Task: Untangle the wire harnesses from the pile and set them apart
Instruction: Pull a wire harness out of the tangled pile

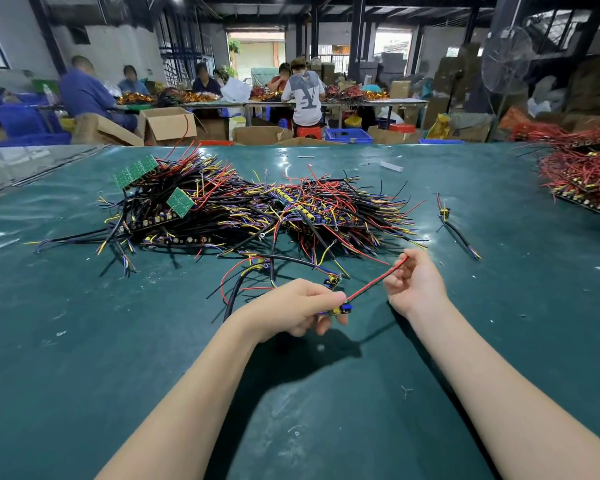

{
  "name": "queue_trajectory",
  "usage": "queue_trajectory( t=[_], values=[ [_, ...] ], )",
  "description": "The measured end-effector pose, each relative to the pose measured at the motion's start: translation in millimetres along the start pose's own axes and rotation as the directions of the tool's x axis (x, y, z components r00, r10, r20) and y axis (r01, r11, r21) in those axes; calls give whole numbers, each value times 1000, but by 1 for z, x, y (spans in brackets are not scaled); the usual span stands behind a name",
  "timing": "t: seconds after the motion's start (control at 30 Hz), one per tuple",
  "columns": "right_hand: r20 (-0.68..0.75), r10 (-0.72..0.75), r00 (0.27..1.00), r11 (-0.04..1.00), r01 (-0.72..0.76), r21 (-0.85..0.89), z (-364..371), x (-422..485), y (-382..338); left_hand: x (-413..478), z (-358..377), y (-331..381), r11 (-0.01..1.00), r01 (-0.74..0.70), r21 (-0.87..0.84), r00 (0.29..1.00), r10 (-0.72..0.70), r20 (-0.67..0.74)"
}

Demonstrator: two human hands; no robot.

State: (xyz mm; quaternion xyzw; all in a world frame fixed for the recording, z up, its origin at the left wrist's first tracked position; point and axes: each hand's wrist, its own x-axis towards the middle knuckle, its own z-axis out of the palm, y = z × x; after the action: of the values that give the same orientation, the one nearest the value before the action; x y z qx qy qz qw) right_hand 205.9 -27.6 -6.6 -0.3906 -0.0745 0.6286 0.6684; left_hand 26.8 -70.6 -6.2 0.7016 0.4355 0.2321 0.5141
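On green table (84,341), just in front of the tangled pile (257,209): left hand (298,311) pinches the small board end of one harness (343,309), right hand (416,285) pinches its red wire (378,280), pulled straight between them. Lone harness (459,230) lies apart, right of pile. Behind the table: open cardboard box (167,124) and blue crate (349,135), contents can't tell.

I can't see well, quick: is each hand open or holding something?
Left hand: fingers pinch the small board.
Right hand: fingers pinch its red wire.
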Motion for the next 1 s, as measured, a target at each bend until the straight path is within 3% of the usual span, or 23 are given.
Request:
queue_trajectory(
  t=[0.13, 0.2, 0.27, 0.37, 0.43, 0.47, 0.53, 0.57, 0.67, 0.73, 0.83, 0.9, 1.0],
  values=[
    [164, 189, 968, 982, -181, -61, -4, 2, -7, -3, -5, 5, 981, 8, -194, 998, 5, 65],
    [206, 199, 958, 980, -189, -67, -6, 4, -9, -5, -12, 8, 931, 14, -365, 995, 22, 94],
    [161, 131, 978, 989, -117, -94, -6, 5, -10, -5, -17, 11, 831, -25, -556, 999, 36, 9],
    [194, -51, 980, 903, 128, -410, 1, -5, 0, 1, -20, 9, 625, -173, -762, 965, -46, -257],
    [408, -148, 901, 662, 396, -636, 10, -19, 17, 6, -24, 0, 469, -293, -833, 911, -126, -392],
    [534, -154, 831, 466, 538, -703, 14, -27, 27, 8, -26, -5, 405, -342, -848, 888, -157, -433],
    [719, -113, 686, 59, 727, -684, 17, -40, 46, 12, -29, -12, 340, -385, -858, 856, -217, -470],
    [765, -79, 640, -69, 762, -644, 17, -45, 53, 12, -30, -13, 338, -389, -857, 845, -239, -478],
    [807, -3, 590, -322, 764, -559, 17, -54, 59, 13, -29, -12, 341, -412, -845, 828, -246, -503],
    [811, 24, 585, -435, 736, -518, 16, -55, 55, 14, -28, -10, 322, -447, -835, 813, -243, -529],
    [806, 86, 585, -549, 703, -452, 14, -54, 48, 15, -33, -12, 304, -502, -809, 778, -249, -576],
    [823, 63, 565, -549, 708, -444, 15, -54, 42, 14, -34, -14, 341, -511, -789, 775, -214, -594],
    [824, -178, 537, -339, 753, -564, 19, -45, 24, 17, -29, -23, 584, -428, -690, 803, -105, -587]
  ],
)
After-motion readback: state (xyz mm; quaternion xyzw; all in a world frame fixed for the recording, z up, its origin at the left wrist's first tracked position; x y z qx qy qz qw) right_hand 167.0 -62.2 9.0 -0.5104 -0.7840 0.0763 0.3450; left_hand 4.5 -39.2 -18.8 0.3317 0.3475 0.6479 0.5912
